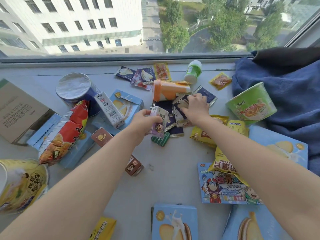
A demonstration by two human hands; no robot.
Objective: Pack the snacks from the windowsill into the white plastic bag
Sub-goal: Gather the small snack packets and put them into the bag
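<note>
You are looking down at a pale grey windowsill (166,170) that fills most of the frame, with a window across the top showing a white building at upper left and trees at upper right. A dark blue blanket (285,101) is bunched at the right edge. A cardboard box (19,110) sits at the left edge.

Snacks are scattered all over the sill. At centre left stands a foil-topped tub (74,87), with a white milk carton (109,110) leaning beside it and a red and orange chip bag (65,134) below. A green noodle bowl (251,104) rests against the blanket at the right. An orange and white cup (168,91) lies on its side near top centre, with a green and white bottle (193,71) above it to the right. Light blue biscuit boxes (174,222) line the bottom edge.

Your left hand (145,118), at centre frame, has its fingers curled around a small purple drink carton (159,123), lifted slightly above the sill. Your right hand (195,108), just to its right, is spread palm down, its fingers pressed onto a heap of dark blue wafer packets (178,111); whether it has gripped one, you cannot tell.

The white plastic bag is not in view.
</note>
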